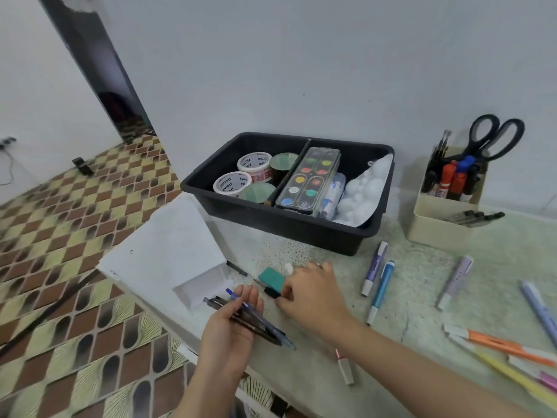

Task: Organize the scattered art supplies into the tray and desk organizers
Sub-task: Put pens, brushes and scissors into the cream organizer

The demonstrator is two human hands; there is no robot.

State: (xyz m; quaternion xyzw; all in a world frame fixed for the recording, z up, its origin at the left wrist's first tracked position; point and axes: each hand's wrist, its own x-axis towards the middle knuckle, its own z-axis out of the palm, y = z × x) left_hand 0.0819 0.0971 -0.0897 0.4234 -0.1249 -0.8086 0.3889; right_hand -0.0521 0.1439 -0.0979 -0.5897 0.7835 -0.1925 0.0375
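My left hand (232, 324) is shut on a bundle of pens (256, 322), dark and blue, held over the desk's front edge. My right hand (310, 294) rests fingers-down on the desk beside a teal eraser (271, 277) and pinches the end of a black pen (271, 292). The black tray (301, 230) behind holds tape rolls (241, 176), a watercolour set (310, 179) and white foam balls (361, 191). A beige desk organizer (437, 224) at the right holds markers and scissors (494, 137). Pastel highlighters (375, 267) lie loose on the desk.
Orange, yellow and pink markers (506, 346) lie at the desk's right edge of view. A white sheet or box (168, 251) sits at the desk's left corner. A small pink stick (345, 368) lies near the front edge. Patterned floor tiles spread to the left.
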